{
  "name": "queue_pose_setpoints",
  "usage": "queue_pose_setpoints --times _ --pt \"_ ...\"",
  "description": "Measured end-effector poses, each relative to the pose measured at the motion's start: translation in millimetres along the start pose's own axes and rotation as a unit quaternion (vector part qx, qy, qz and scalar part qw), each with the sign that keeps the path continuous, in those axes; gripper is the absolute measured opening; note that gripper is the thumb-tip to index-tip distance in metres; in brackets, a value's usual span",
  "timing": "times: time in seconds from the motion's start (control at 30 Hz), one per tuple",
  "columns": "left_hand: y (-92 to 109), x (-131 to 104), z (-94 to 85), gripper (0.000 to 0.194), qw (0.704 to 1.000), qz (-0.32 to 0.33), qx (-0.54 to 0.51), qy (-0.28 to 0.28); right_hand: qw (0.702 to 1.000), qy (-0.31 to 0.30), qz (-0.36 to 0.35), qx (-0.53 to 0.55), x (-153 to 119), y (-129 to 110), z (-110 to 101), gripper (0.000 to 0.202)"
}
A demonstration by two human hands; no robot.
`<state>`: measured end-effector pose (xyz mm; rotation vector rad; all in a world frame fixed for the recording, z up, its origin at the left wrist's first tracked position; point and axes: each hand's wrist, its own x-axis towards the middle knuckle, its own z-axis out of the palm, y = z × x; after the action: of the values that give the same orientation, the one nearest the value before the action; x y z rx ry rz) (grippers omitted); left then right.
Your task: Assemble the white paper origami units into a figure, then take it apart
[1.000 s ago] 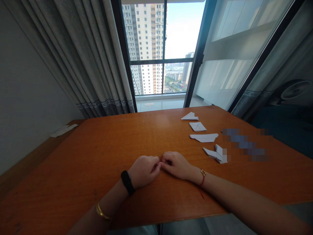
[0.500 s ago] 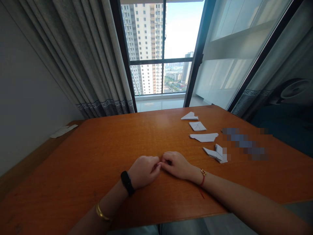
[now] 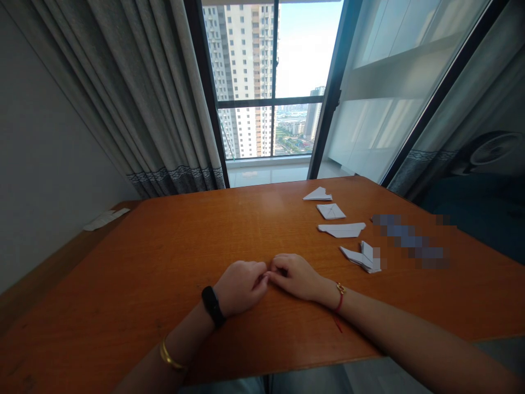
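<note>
My left hand (image 3: pixel 241 287), with a black band on the wrist, rests on the wooden table (image 3: pixel 197 235) with its fingers curled in. Its fingertips meet those of my right hand (image 3: pixel 297 277), whose thumb and forefinger bend into a loose ring. Nothing shows in either hand. To the right of my right hand lies a folded white paper with raised wing-like flaps (image 3: pixel 365 257). Beyond it are a long folded paper (image 3: pixel 342 230), a square folded paper (image 3: pixel 331 211) and a pointed folded paper (image 3: pixel 319 194), in a column toward the far edge.
A pixelated, blurred item (image 3: pixel 410 239) lies on the table's right side. White sheets (image 3: pixel 106 219) rest on a ledge at the far left. Behind the table stand a window and a grey curtain (image 3: pixel 164 109); a fan (image 3: pixel 494 149) is at the far right.
</note>
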<state>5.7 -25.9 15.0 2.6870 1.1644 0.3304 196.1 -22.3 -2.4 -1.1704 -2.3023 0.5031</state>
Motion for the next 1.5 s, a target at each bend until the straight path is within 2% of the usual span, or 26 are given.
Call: queue_pose_setpoints --times 0.63,0.87,1.0,1.07,1.13,1.17,1.2,1.27,1.33,1.4,1.5 --pt "0 1 0.0 0.016 1.0 0.0 0.015 -0.01 0.998 -0.051 -0.015 -0.019 2 -2 -5 0.023" --pt "0 -1 0.1 0.017 1.0 0.01 0.007 -0.005 0.999 -0.049 -0.006 0.002 -1 -4 -3 0.023" --pt "2 0 -4.0 0.018 0.999 -0.013 -0.026 0.022 0.995 -0.07 0.026 0.072 6 1 -6 0.03" --pt "3 0 -7.1 0.014 0.997 -0.027 -0.048 0.045 0.992 -0.054 0.034 0.106 20 13 -17 0.035" --pt "4 0 -9.0 0.015 0.996 -0.031 -0.064 0.06 0.995 0.029 0.062 0.073 39 36 -38 0.036" --pt "4 0 -9.3 0.016 0.995 -0.031 -0.068 0.062 0.992 0.083 0.089 0.019 48 51 -50 0.036" --pt "4 0 -9.0 0.016 0.995 -0.029 -0.07 0.062 0.985 0.112 0.122 -0.048 57 69 -64 0.035" --pt "3 1 -7.0 0.016 0.995 -0.024 -0.071 0.058 0.951 0.144 0.208 -0.178 70 105 -91 0.038" --pt "1 1 -4.3 0.015 0.995 -0.02 -0.075 0.054 0.938 0.14 0.243 -0.204 77 137 -111 0.048" --pt "-2 2 -2.2 0.015 0.995 -0.022 -0.084 0.055 0.933 0.112 0.271 -0.209 78 158 -121 0.054" --pt "-6 2 -1.1 0.015 0.993 -0.037 -0.094 0.064 0.937 0.054 0.275 -0.206 80 162 -109 0.052"
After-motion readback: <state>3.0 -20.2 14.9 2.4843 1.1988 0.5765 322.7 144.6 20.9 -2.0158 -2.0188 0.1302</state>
